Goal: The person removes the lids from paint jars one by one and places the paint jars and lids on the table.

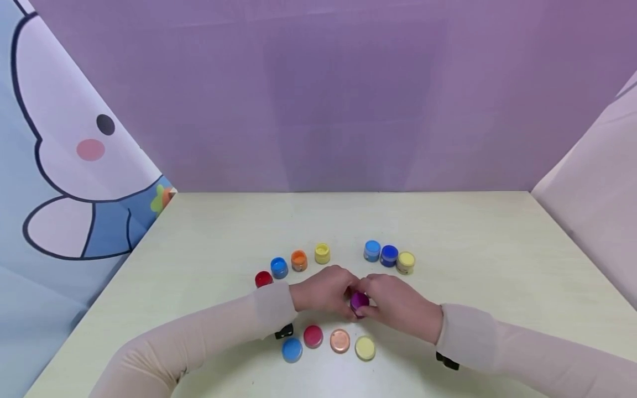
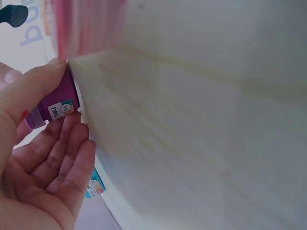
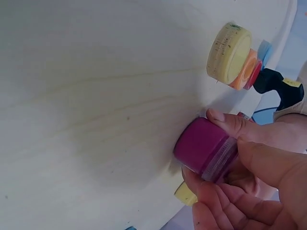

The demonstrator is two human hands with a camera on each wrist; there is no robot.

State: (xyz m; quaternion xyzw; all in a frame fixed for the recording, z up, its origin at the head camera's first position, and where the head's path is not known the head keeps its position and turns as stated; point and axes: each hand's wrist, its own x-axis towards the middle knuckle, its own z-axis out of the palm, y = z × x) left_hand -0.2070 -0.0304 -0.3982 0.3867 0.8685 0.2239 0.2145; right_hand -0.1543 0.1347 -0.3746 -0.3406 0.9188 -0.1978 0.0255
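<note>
A small purple paint jar (image 1: 360, 302) is held between both hands over the middle of the table. My left hand (image 1: 325, 292) pinches its body, thumb on one side and fingers on the other. My right hand (image 1: 400, 305) grips the ribbed lid (image 3: 219, 160), which is on the jar. In the right wrist view the jar lies tilted on its side, its lid toward the right fingers. A label shows on the jar's side in the left wrist view.
Behind the left hand stand lidless jars: red (image 1: 264, 279), blue (image 1: 279, 267), orange (image 1: 299, 260) and yellow (image 1: 322, 253). Lidded light blue (image 1: 372, 250), dark blue (image 1: 389, 255) and yellow (image 1: 405, 262) jars are farther right. Blue (image 1: 292, 350), red (image 1: 313, 336), orange (image 1: 340, 340) and yellow (image 1: 365, 348) lids lie in front.
</note>
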